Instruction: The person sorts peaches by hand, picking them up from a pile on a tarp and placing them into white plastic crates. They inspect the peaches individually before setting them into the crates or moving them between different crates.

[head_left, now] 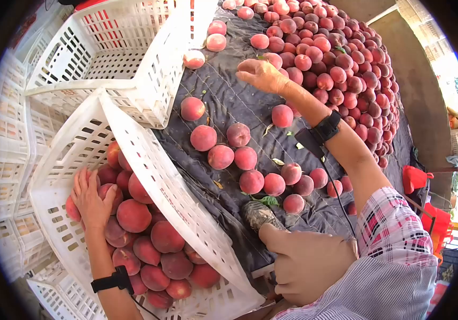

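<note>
My left hand lies inside a white plastic crate, its fingers spread over the red peaches that fill the lower part. The crate is tilted. Above the dark ground sheet, my right hand is near the left edge of a large peach pile. Its fingers are bent towards the thumb, and whether anything is between them is hidden. Loose peaches lie on the sheet between the crate and the pile. Both wrists wear black straps.
An empty white crate stands at the upper left, beside stacked white crates. A shoe rests on the sheet near my knee. Red objects are at the right, next to a wall.
</note>
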Motion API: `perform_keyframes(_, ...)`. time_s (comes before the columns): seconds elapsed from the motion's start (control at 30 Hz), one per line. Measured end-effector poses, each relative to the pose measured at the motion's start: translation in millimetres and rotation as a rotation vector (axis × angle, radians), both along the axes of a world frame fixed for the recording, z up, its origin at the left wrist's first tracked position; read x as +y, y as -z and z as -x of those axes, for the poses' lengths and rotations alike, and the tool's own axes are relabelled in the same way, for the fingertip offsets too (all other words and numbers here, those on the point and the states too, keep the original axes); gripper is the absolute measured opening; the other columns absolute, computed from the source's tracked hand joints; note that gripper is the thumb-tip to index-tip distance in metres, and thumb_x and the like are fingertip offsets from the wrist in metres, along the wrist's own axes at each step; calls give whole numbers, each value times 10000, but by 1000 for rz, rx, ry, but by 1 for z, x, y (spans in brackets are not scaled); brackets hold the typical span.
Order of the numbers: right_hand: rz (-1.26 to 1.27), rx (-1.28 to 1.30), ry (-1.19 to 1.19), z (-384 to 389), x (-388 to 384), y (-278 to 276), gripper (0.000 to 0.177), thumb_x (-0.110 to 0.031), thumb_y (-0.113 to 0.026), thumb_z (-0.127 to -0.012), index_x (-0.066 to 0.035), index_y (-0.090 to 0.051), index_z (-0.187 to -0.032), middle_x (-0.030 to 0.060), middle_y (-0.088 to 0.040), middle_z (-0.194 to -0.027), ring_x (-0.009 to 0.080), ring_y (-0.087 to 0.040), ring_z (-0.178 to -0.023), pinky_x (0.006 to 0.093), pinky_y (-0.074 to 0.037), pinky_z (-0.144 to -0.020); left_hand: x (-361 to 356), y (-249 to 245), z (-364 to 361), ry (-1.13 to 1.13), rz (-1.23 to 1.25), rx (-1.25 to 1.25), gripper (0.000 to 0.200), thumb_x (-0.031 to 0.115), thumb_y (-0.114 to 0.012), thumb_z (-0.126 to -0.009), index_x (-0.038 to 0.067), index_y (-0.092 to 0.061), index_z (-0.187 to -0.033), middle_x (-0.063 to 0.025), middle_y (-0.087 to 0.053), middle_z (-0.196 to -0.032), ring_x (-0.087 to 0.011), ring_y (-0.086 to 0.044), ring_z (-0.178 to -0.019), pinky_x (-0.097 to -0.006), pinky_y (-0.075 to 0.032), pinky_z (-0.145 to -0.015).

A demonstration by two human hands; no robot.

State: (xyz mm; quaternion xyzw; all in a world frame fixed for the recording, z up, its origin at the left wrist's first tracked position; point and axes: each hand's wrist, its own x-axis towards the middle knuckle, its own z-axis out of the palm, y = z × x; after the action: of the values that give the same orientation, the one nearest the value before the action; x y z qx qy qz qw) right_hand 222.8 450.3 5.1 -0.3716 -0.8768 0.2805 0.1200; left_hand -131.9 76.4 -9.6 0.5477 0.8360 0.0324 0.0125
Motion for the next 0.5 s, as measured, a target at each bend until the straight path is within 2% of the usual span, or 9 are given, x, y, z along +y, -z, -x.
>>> perform_keyframes(0.03,45,-50,39,-27,3,21,331,-286,-595,-878,-27,-605,-1085,121,-659,-964,235,-631,-919,335,-487,-835,-2,2,1,-8,12,0,598,365,-691,-755,61,-530,-1244,-132,-397,-1411,-307,-291,-1348,-474,-212,-1088)
perform_keyframes(0.13,33,-153,331,-100,9,62,312,-276,-575,-830,-21,-641,-997,193,-671,-923,335,-637,-918,399,-488,-825,-7,14,11,47,-28,26,578,329,-687,-766,64,-522,-1253,-139,-384,-1423,-323,-287,-1350,-478,-213,-1090)
perform_keyframes(0.17,85,-170,513,-118,9,70,310,-282,-578,-828,-28,-648,-993,191,-671,-944,332,-637,-925,401,-489,-830,-2,16,10,69,-46,16,578,329,-687,-766,64,-522,-1253,-139,-384,-1423,-323,-287,-1350,-478,-213,-1090)
perform_keyframes(0.23,127,-173,629,-135,10,79,321,-293,-591,-831,-33,-645,-1009,181,-669,-985,316,-638,-942,394,-490,-840,-4,11,9,35,11,39,574,303,-688,-769,65,-513,-1262,-144,-373,-1433,-334,-284,-1351,-482,-216,-1089)
perform_keyframes(0.3,162,-91,502,-123,9,88,360,-318,-607,-829,-33,-635,-1048,169,-666,-1016,296,-636,-968,388,-490,-850,-5,9,8,68,-14,40,580,284,-695,-756,68,-510,-1261,-148,-377,-1423,-340,-290,-1344,-482,-223,-1085)
perform_keyframes(0.33,235,-25,421,-105,5,85,439,-348,-620,-826,-17,-601,-1115,177,-655,-1042,294,-636,-965,382,-486,-869,-4,6,5,65,-10,25,577,284,-694,-756,66,-510,-1257,-151,-382,-1413,-341,-293,-1341,-482,-223,-1084)
perform_keyframes(0.37,260,-6,392,-79,1,85,439,-348,-620,-826,-17,-601,-1115,177,-655,-1042,294,-636,-965,382,-486,-869,-3,3,4,61,-12,11,574,283,-693,-755,64,-510,-1253,-154,-387,-1403,-343,-295,-1338,-482,-224,-1083)
perform_keyframes(0.43,263,56,143,-22,-12,89,535,-353,-656,-797,-14,-548,-1196,202,-606,-1131,310,-604,-1028,389,-482,-890,-3,4,5,65,-6,7,569,290,-691,-757,63,-511,-1246,-159,-394,-1388,-345,-298,-1334,-481,-220,-1085)
perform_keyframes(0.5,-29,-38,-107,32,-28,101,650,-360,-703,-745,-16,-495,-1256,221,-539,-1216,326,-555,-1101,400,-476,-910,-2,4,5,65,4,32,576,301,-692,-755,62,-511,-1247,-159,-392,-1390,-346,-296,-1335,-480,-218,-1086)
